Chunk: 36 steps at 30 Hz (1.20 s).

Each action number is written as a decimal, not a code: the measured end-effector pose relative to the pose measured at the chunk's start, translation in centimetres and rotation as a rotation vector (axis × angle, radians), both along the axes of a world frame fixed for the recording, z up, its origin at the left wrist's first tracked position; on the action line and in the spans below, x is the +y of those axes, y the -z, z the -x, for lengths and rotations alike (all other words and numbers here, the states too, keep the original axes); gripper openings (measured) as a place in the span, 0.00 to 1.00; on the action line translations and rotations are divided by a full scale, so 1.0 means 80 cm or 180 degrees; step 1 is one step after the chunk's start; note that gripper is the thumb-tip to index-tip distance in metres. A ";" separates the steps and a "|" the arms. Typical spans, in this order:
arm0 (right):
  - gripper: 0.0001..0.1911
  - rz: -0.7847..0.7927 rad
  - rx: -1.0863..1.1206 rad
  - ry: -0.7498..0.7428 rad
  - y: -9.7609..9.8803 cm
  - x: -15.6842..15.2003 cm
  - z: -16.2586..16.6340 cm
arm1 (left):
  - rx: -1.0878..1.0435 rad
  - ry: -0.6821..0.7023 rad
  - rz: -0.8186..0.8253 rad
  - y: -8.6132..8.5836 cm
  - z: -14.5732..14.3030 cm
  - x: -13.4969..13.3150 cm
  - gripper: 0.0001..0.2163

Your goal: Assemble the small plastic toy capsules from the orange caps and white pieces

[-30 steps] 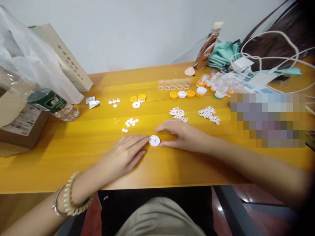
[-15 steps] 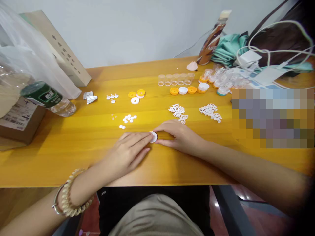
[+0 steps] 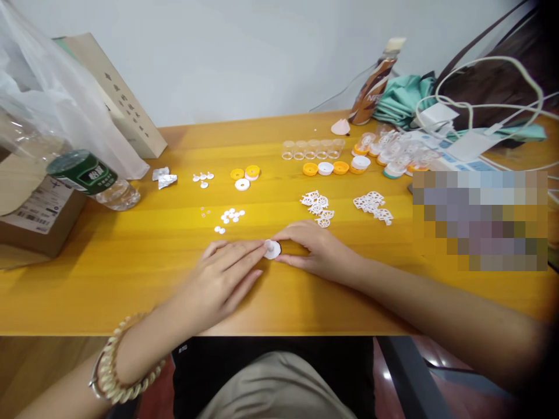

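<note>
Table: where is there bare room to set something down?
Bare wood between the bottle and the left hand, and at the back between the box and the cups. Crowded around the caps and cables far right.

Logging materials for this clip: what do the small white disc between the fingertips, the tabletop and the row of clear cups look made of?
The white disc: likely moulded plastic, matte and opaque, evenly round. The tabletop: wood or wood-look laminate, semi-gloss; streaky grain and soft glare show. The clear cups: transparent, probably plastic, glass not excluded; the tabletop shows through them.
</note>
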State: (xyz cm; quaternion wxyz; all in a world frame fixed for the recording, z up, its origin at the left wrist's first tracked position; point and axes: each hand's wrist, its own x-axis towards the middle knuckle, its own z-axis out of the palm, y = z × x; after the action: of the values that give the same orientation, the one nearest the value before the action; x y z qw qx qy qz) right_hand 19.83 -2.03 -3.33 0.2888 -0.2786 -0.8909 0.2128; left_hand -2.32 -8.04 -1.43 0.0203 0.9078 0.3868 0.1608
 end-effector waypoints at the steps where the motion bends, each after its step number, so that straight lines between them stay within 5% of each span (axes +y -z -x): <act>1: 0.10 -0.0004 -0.0004 -0.0007 0.000 0.000 0.000 | 0.0040 -0.0060 0.0030 0.001 0.000 -0.004 0.19; 10: 0.08 -0.0224 0.0099 -0.0077 0.009 0.002 -0.003 | 0.0095 -0.0453 0.0155 0.025 -0.021 -0.027 0.23; 36: 0.08 -0.0564 -0.0133 -0.0047 0.012 0.000 -0.006 | 0.0119 -0.0517 0.0011 0.030 -0.025 -0.025 0.21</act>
State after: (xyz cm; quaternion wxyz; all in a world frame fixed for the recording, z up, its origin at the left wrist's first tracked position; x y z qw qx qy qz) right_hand 20.28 -2.00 -4.33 0.2920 -0.2498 -0.9141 0.1294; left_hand -0.33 -10.02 -3.86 0.0015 0.8762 0.4597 0.1444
